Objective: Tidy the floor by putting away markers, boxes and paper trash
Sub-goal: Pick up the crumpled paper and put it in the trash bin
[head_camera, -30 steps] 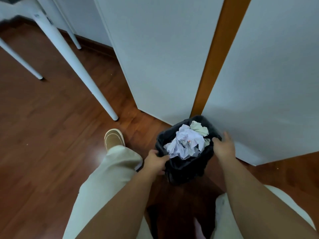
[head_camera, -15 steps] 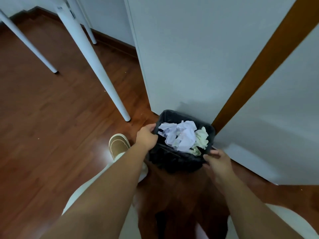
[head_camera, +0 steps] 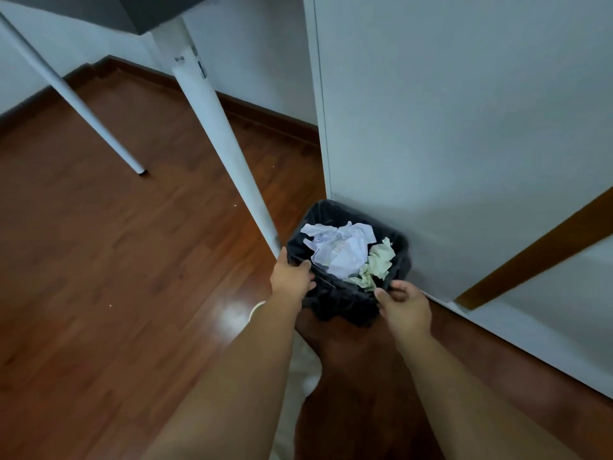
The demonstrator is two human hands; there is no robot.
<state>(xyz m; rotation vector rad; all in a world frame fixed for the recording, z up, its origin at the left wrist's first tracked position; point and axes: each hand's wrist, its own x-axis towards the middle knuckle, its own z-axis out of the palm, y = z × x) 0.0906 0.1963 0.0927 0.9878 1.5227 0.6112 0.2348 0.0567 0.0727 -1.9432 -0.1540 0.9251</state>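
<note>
A small bin lined with a black bag (head_camera: pixel 335 302) stands on the wooden floor against a white cabinet. Crumpled white paper (head_camera: pixel 341 249) and a pale green wad (head_camera: pixel 378 265) fill its top. My left hand (head_camera: pixel 292 277) grips the bin's near left rim, thumb over the edge. My right hand (head_camera: pixel 403 305) holds the near right corner of the rim, fingers curled on the bag. No markers or boxes are in view.
A white table leg (head_camera: pixel 219 134) slants down right beside the bin's left side; a thinner leg (head_camera: pixel 83 104) stands further left. The white cabinet (head_camera: pixel 447 144) and a brown strip (head_camera: pixel 537 250) rise behind the bin. My pale trouser leg (head_camera: pixel 298 376) shows between my arms.
The bin has shifted closer to the cabinet and table leg as the view swung left. My right hand slid from the bin's far right side to its near right corner.
</note>
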